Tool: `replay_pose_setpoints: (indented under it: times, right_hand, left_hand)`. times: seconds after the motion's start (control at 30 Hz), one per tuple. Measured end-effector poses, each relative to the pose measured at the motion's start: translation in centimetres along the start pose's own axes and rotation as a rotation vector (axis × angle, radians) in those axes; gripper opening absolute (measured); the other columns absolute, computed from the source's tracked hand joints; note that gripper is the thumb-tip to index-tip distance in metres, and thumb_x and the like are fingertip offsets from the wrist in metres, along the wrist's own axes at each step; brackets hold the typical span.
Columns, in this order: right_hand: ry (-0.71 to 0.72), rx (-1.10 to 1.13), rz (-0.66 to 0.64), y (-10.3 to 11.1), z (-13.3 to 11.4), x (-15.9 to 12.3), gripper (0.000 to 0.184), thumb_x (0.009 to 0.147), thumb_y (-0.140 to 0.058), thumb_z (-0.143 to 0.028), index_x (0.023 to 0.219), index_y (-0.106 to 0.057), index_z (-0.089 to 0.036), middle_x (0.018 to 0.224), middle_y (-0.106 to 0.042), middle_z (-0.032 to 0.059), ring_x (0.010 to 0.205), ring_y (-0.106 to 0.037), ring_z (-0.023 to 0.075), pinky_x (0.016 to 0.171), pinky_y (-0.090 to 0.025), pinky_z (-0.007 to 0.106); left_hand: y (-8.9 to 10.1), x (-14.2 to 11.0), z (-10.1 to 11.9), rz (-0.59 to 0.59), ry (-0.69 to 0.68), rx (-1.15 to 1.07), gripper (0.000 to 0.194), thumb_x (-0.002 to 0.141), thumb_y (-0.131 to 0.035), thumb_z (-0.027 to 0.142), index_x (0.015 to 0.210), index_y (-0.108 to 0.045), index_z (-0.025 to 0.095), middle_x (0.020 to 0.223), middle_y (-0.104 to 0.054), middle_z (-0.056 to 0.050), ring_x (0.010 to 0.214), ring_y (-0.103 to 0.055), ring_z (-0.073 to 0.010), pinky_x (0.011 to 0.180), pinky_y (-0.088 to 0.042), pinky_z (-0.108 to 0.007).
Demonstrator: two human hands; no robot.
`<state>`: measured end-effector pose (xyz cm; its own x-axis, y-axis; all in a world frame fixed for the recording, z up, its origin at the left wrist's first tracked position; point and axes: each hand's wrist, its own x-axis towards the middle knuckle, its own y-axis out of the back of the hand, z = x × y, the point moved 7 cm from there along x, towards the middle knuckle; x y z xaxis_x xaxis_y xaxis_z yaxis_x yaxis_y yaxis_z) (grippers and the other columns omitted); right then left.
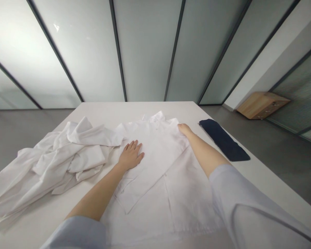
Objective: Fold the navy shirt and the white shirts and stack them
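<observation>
A white shirt (pixel 168 173) lies spread on the white table (pixel 261 180), collar at the far end, one sleeve folded across its front. My left hand (pixel 131 155) rests flat on the shirt's left side, fingers stretched out and together. My right hand (pixel 184 129) reaches to the shirt's right shoulder near the collar; its fingers curl onto the cloth's edge and are partly hidden, seemingly pinching it.
A heap of crumpled white garments (pixel 54 162) covers the table's left side. A folded dark navy cloth (pixel 224 140) lies at the right edge. Frosted glass panels stand behind the table. A wooden box (pixel 263 103) sits on the floor at the right.
</observation>
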<state>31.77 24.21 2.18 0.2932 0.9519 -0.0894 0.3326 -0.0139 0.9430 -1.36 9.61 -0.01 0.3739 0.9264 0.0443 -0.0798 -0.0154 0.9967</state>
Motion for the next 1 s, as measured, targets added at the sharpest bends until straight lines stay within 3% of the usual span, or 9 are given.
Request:
replay_pose_setpoints:
  times: [0.17, 0.43, 0.5, 0.57, 0.63, 0.7, 0.87, 1.0]
  right_hand:
    - [-0.014, -0.051, 0.076, 0.0, 0.6, 0.5, 0.044, 0.100, -0.030, -0.028, 0.124, -0.060, -0.007, 0.121, -0.063, 0.0234, 0.114, -0.060, 0.0288, 0.092, -0.044, 0.036]
    - [-0.007, -0.195, 0.161, 0.3, 0.7, 0.5, 0.041, 0.098, -0.036, -0.035, 0.121, -0.059, -0.011, 0.114, -0.066, 0.0203, 0.107, -0.062, 0.0284, 0.087, -0.046, 0.037]
    - [0.039, -0.228, 0.232, 0.7, 0.0, -0.2, 0.043, 0.096, -0.039, -0.036, 0.124, -0.057, -0.009, 0.118, -0.064, 0.0216, 0.110, -0.059, 0.0301, 0.091, -0.044, 0.040]
    - [0.179, -0.273, 0.294, 0.7, -1.2, -1.3, 0.045, 0.095, -0.040, -0.038, 0.127, -0.054, -0.009, 0.126, -0.059, 0.0222, 0.118, -0.053, 0.0319, 0.098, -0.039, 0.044]
    - [0.334, -0.302, 0.259, -0.4, -2.3, -2.5, 0.049, 0.096, -0.037, -0.043, 0.133, -0.050, -0.012, 0.136, -0.052, 0.0201, 0.127, -0.045, 0.0313, 0.105, -0.033, 0.044]
    - [0.384, -0.305, 0.143, -2.0, -2.4, -3.2, 0.055, 0.097, -0.032, -0.049, 0.140, -0.045, -0.016, 0.146, -0.045, 0.0167, 0.135, -0.038, 0.0299, 0.108, -0.029, 0.044]
    - [0.315, -0.285, 0.010, -3.7, -0.7, -2.7, 0.064, 0.097, -0.023, -0.055, 0.149, -0.036, -0.019, 0.158, -0.027, 0.0140, 0.144, -0.025, 0.0310, 0.113, -0.022, 0.048]
    - [0.300, -0.252, 0.037, -2.8, 0.4, -1.8, 0.057, 0.098, -0.026, -0.046, 0.146, -0.041, -0.018, 0.156, -0.032, 0.0139, 0.142, -0.030, 0.0292, 0.113, -0.023, 0.048]
  left_hand:
    - [0.0, 0.3, -0.6, -0.042, 0.018, -0.101, 0.057, 0.094, -0.038, 0.050, 0.143, -0.043, 0.021, 0.157, -0.030, -0.010, 0.146, -0.025, -0.0263, 0.117, -0.024, -0.045]
    - [-0.1, 0.4, -1.1, -0.122, 0.003, -0.171, 0.058, 0.095, -0.034, 0.052, 0.143, -0.044, 0.020, 0.158, -0.027, -0.007, 0.147, -0.021, -0.0236, 0.119, -0.019, -0.042]
    - [-0.1, 0.3, -0.9, -0.121, 0.000, -0.142, 0.061, 0.094, -0.035, 0.053, 0.145, -0.041, 0.020, 0.159, -0.024, -0.008, 0.147, -0.020, -0.0245, 0.119, -0.018, -0.043]
    - [-0.2, 0.2, -0.7, -0.118, 0.003, -0.118, 0.064, 0.094, -0.036, 0.055, 0.147, -0.039, 0.020, 0.160, -0.022, -0.008, 0.147, -0.019, -0.0256, 0.119, -0.018, -0.044]
    - [-0.2, 0.1, -0.6, -0.114, 0.008, -0.101, 0.065, 0.093, -0.035, 0.056, 0.147, -0.038, 0.020, 0.160, -0.022, -0.008, 0.147, -0.019, -0.0264, 0.119, -0.018, -0.045]
    - [-0.2, 0.1, -0.6, -0.111, 0.008, -0.093, 0.065, 0.094, -0.033, 0.057, 0.147, -0.038, 0.020, 0.160, -0.023, -0.009, 0.147, -0.020, -0.0263, 0.119, -0.018, -0.045]
    - [-0.3, 0.1, -0.7, -0.104, -0.004, -0.071, 0.064, 0.096, -0.027, 0.057, 0.148, -0.037, 0.021, 0.160, -0.024, -0.008, 0.147, -0.021, -0.0252, 0.119, -0.019, -0.044]
    - [-0.3, 0.1, -0.6, -0.087, -0.006, -0.039, 0.064, 0.096, -0.028, 0.056, 0.149, -0.036, 0.022, 0.159, -0.024, -0.008, 0.147, -0.022, -0.0254, 0.118, -0.021, -0.044]
